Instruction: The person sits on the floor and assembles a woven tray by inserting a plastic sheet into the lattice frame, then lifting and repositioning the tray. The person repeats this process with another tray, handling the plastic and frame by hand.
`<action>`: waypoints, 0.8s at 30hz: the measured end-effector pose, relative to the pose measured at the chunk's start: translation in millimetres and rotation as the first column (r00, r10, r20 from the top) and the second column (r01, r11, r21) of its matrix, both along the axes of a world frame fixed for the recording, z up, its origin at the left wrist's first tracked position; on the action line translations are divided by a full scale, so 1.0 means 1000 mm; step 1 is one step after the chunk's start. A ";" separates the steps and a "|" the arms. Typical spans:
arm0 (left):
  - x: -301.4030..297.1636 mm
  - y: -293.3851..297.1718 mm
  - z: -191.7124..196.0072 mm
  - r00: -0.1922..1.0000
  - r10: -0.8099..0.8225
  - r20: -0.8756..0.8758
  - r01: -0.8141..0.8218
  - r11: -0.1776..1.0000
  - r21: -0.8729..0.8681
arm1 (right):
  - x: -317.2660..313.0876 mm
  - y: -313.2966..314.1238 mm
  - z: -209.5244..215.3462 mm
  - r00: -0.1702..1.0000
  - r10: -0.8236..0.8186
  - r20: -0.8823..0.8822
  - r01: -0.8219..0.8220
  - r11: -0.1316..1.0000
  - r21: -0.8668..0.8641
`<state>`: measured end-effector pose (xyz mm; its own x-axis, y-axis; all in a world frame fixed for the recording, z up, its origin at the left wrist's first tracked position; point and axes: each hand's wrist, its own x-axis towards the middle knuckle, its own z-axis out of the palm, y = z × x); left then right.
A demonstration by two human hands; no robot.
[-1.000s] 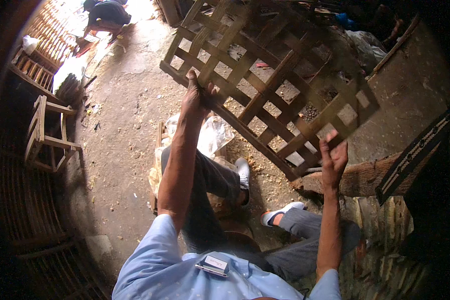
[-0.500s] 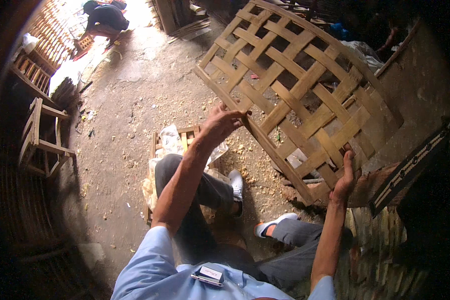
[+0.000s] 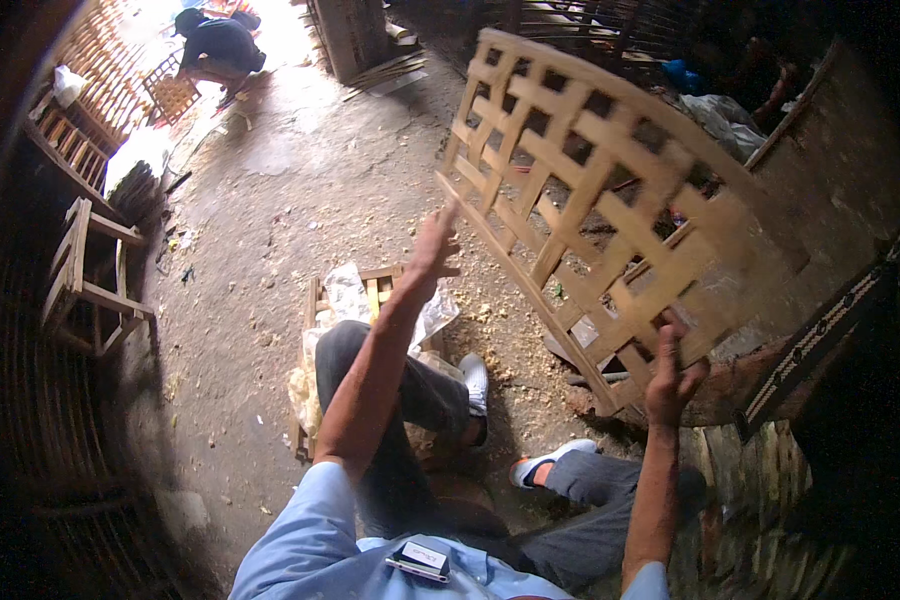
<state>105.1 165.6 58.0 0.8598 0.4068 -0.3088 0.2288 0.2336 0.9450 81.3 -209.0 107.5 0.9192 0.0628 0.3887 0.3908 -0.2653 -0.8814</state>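
Large pale woven wooden lattice panel (image 3: 610, 190) is up in the air, tilted, ahead and to the right of the seated person, over the dirt floor (image 3: 270, 220).

Right hand (image 3: 673, 378) grips the panel's lower edge, fingers (image 3: 667, 340) wrapped onto a slat, clamped on it.

Left hand (image 3: 432, 250) is raised with fingers spread apart, open, just beside the panel's left-hand edge. Fingertips look close to the frame; can't tell if they actually touch. Holding nothing.

Person sits low, legs in grey trousers (image 3: 410, 400), white-and-dark shoes (image 3: 475, 385) on the floor, light blue shirt (image 3: 310, 550) at the bottom of the view, small dark flat device (image 3: 420, 560) at the chest.

Under the left knee: small wooden slatted frame (image 3: 370, 290) lying flat with crumpled clear plastic sheet (image 3: 350, 300) on it. Wood shavings scattered around it.

Left side: bare wooden stool frame (image 3: 95, 275), well apart from the hands. Far top left: another person in dark clothes (image 3: 220, 45) crouched over a small lattice piece (image 3: 175, 95).
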 end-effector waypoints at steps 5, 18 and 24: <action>-0.015 0.023 0.027 0.840 -0.126 0.528 0.487 0.604 -0.631 | -0.013 0.031 0.008 0.788 0.576 0.217 -0.319 0.683 -0.657; -0.008 0.020 0.005 0.799 0.177 0.575 0.256 0.765 -0.591 | 0.017 0.011 -0.011 0.946 -0.187 0.266 0.311 0.758 -0.574; -0.019 0.025 0.006 0.676 0.126 0.726 0.456 0.703 -0.546 | 0.021 -0.008 -0.014 0.756 0.470 -0.455 -0.091 0.764 0.639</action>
